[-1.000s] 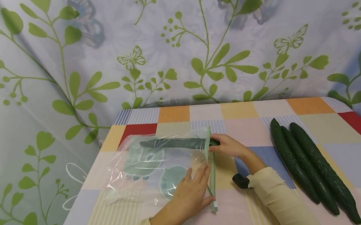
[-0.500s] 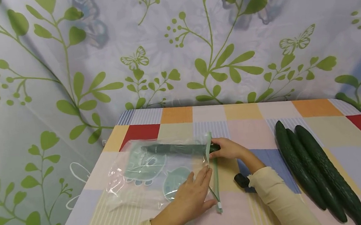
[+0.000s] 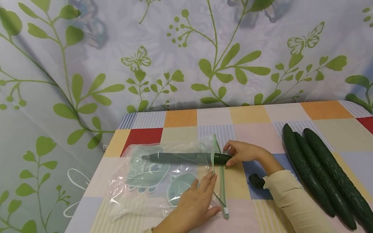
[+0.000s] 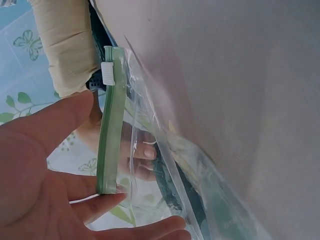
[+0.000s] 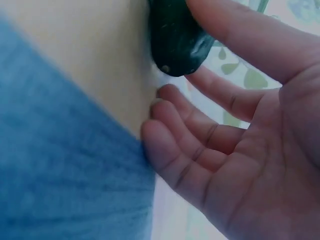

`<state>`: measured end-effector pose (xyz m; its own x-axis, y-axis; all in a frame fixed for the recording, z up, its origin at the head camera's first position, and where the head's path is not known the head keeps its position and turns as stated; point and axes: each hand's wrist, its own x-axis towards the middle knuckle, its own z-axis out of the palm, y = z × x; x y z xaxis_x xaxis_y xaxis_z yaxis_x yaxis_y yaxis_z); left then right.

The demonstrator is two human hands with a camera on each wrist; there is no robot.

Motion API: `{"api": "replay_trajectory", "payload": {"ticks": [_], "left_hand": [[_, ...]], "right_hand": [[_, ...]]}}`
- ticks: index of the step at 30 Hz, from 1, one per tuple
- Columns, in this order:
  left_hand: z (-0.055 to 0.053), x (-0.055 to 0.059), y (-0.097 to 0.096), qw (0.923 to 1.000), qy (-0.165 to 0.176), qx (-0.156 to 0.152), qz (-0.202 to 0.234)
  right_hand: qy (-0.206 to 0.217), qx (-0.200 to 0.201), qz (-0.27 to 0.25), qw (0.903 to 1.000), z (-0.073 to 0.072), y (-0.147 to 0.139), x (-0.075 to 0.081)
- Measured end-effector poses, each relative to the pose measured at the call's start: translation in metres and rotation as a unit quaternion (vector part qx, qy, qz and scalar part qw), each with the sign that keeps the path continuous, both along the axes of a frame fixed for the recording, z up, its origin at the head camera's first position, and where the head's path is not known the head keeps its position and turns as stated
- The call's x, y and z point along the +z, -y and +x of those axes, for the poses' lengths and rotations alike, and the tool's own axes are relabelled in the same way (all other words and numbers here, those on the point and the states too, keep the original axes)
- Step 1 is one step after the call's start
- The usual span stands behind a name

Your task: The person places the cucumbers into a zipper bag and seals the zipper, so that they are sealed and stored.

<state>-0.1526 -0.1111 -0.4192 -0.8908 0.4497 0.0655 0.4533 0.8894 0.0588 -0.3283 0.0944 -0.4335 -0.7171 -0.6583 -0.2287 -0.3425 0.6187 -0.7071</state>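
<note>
**A:** Status of the bag (image 3: 152, 177)?

**B:** I saw it lying flat on the surface (image 3: 272, 124), thin, limp and slick. My left hand (image 3: 193, 203) lay open, fingers straight, pressing the film beside the green zipper strip (image 3: 218, 176). I judged that stiffer strip the best hold.

**A:** The cucumber (image 3: 186, 158)?

**B:** Mostly inside the bag, its butt end protruding. My right hand (image 3: 243, 152) touched that end (image 5: 175, 40) with loosely bent fingers, thumb over it. I judged it rigid, fairly heavy and bumpy enough to grip.
</note>
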Motion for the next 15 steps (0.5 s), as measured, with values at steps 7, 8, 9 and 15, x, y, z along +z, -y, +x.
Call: {"api": "replay_trajectory", "payload": {"ticks": [7,8,9,15], "left_hand": [[-0.0020,-0.0010,0.0002,1.0000,0.002,-0.004,-0.003],[-0.0022,-0.0014,0.0003,1.0000,0.004,-0.004,0.001],[-0.0024,-0.0019,0.0005,1.0000,0.007,-0.004,0.004],[-0.0021,-0.0047,0.0005,0.9998,0.019,0.001,0.007]], "right_hand": [[-0.026,0.036,-0.005,0.9990,-0.0013,-0.0008,-0.0023],[-0.039,0.040,-0.004,0.9984,-0.0015,-0.0004,-0.0026],[-0.045,0.045,-0.007,0.9980,-0.0012,0.0000,-0.0025],[0.004,0.042,-0.021,0.9989,0.0018,-0.0003,-0.0030]]}}
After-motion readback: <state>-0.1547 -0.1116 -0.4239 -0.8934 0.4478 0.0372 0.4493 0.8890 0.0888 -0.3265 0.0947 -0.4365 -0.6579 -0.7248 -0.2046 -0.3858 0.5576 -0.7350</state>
